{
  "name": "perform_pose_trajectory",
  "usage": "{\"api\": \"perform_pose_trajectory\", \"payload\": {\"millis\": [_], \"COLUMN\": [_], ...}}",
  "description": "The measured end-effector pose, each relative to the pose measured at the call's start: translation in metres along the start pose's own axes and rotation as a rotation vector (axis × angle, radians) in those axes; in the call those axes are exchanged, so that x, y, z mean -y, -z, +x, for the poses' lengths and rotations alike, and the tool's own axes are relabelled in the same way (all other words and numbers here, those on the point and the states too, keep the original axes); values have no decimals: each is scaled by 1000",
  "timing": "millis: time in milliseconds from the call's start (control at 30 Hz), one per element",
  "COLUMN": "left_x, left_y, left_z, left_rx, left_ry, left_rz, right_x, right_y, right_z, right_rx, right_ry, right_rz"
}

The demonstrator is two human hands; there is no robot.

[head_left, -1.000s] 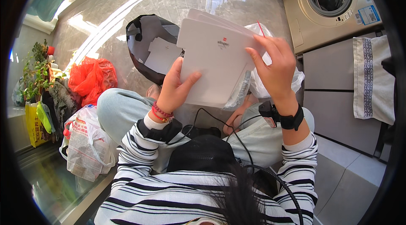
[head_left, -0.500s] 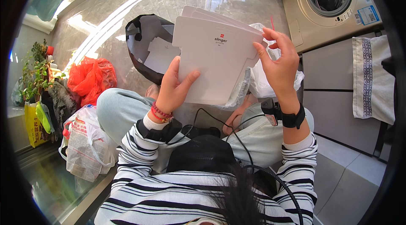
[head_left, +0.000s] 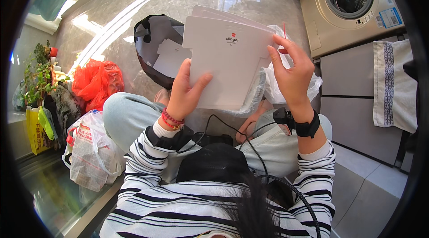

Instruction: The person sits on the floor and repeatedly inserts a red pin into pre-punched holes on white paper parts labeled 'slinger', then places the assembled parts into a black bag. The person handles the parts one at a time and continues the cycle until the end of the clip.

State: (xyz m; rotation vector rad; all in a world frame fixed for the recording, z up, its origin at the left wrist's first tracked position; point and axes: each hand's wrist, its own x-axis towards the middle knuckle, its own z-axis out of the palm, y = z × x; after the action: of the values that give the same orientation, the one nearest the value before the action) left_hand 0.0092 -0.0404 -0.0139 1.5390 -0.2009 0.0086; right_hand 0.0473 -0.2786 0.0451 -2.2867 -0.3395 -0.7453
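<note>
My left hand (head_left: 182, 92) pinches the lower left edge of a stack of white cards (head_left: 225, 63), thumb across the front, fingers hidden behind. My right hand (head_left: 292, 74) steadies the stack's right edge, its fingers loosely spread and its fingertips on the corner. To do this well, I judge I should keep the thumb firm so the sheets do not fan apart and slide one off with my right fingertips alone. The stack sits between my hands, above my knees; the front card is flat, stiff and white with a small red mark, with further sheets peeking out behind its top. Beyond my left hand lies an open black bag (head_left: 154, 48) holding white pieces; under my right hand, crumpled clear plastic wrap (head_left: 290, 90).
</note>
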Motion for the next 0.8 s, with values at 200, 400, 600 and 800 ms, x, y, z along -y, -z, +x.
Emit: {"api": "perform_pose_trajectory", "payload": {"millis": [200,400,600,800], "left_x": [5,6,-1,1], "left_y": [0,-2,-2,-3], "left_z": [-2,-4,0,3], "left_rx": [7,-22,7,-49], "left_ry": [-46,-90,-78,-216], "left_rz": [82,154,-42,125], "right_x": [-4,-3,1,3], "right_y": [-3,-1,2,7], "right_z": [5,5,5,2], "right_rx": [-51,-17,-71,-2], "right_ry": [160,214,367,382], "right_rz": [-66,-178,-191,-143]}}
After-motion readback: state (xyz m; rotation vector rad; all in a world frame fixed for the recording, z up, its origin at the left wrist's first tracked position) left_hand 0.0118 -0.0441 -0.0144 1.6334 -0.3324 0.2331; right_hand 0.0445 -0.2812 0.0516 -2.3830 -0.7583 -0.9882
